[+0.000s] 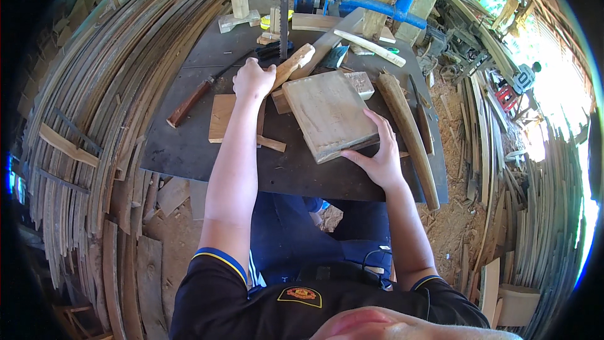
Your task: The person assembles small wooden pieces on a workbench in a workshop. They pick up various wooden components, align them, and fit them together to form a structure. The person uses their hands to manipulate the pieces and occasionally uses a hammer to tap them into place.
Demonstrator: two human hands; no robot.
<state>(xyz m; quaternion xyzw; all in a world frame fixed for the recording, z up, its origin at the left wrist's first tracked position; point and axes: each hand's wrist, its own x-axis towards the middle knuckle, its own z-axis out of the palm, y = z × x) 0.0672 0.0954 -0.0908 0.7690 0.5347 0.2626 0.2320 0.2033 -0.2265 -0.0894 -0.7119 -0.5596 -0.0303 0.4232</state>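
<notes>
right grip (385,160) on edge of board (330,112)

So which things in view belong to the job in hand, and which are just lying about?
Likely the job's:
thick square board, held in the right hand
narrow wooden piece, at the left hand

Apparently lying about:
wooden-handled tool
long curved wood piece
pale wood strip

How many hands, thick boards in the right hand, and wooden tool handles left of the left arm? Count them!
Hands (left hand, right hand): 2
Thick board in the right hand: 1
Wooden tool handle left of the left arm: 1
Total: 4
</notes>
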